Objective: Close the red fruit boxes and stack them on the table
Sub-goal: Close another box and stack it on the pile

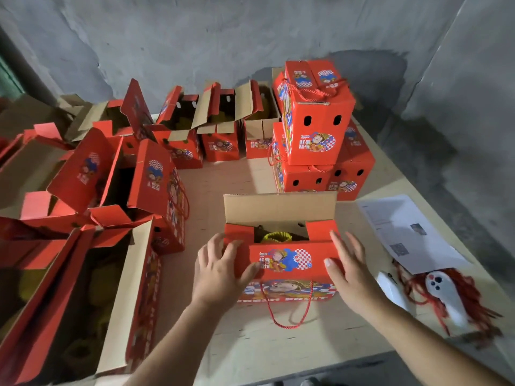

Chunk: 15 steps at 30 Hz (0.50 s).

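Both hands (220, 271) (351, 266) flat on half-closed red box (284, 261), seemingly.

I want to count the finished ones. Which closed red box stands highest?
The closed box on top of the stack at the back right; the other closed boxes lie under it.

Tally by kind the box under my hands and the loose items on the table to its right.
Red fruit box: 1
Paper sheet: 1
White objects: 2
Red cord bundle: 1
Total: 5
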Motion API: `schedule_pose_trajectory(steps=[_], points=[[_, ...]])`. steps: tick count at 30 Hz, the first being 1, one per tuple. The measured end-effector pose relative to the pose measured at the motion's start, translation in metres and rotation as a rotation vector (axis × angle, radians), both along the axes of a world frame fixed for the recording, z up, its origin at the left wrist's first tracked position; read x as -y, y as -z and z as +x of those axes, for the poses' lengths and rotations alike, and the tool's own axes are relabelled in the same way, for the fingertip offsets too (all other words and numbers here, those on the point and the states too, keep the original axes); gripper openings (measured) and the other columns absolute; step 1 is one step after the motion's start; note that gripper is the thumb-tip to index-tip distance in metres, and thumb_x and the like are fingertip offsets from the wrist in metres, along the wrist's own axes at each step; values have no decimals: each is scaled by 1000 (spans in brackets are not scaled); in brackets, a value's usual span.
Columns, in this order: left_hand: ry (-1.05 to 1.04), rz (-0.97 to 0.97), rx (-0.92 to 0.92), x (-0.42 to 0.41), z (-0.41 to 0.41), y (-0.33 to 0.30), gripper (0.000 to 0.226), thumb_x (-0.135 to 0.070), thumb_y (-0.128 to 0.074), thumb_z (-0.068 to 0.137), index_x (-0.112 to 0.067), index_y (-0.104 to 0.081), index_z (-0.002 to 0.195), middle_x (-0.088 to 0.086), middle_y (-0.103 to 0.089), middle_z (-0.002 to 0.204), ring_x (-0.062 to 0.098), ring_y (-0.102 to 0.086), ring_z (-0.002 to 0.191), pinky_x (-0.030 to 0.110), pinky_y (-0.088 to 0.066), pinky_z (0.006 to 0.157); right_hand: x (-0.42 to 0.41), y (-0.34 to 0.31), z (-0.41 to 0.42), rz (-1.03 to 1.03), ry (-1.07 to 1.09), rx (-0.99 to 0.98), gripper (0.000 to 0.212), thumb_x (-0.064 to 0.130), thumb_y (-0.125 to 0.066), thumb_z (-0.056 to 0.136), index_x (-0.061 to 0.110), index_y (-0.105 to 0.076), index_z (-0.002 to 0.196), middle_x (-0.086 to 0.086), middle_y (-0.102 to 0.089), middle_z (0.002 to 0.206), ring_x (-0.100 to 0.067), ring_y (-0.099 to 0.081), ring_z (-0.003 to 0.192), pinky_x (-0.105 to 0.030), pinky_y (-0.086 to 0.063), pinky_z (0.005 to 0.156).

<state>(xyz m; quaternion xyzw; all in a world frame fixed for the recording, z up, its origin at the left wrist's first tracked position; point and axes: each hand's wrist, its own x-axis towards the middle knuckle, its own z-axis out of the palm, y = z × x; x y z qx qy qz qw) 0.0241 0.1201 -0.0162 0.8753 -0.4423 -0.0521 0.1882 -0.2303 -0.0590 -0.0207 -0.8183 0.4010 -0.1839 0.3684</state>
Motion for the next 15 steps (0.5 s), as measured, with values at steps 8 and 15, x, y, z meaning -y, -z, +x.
schedule_pose_trajectory(steps=[8,15], points=[[332,239,185,7,-9,5,106,-93,-20,83,-33,14,164,-11,24,167,24,26,156,41,32,117,-1,3,15,-321,-119,-392,63,42,-35,109,24,-13,165,15,13,165,-14,-4,156,-24,2,124],[274,203,140,9,-12,6,105,-95,-23,82,-36,5,165,-14,14,169,18,21,157,45,24,122,30,-25,42,240,194,50,86,48,-60,100,36,-3,164,8,-5,171,-15,-9,158,-45,-15,125]])
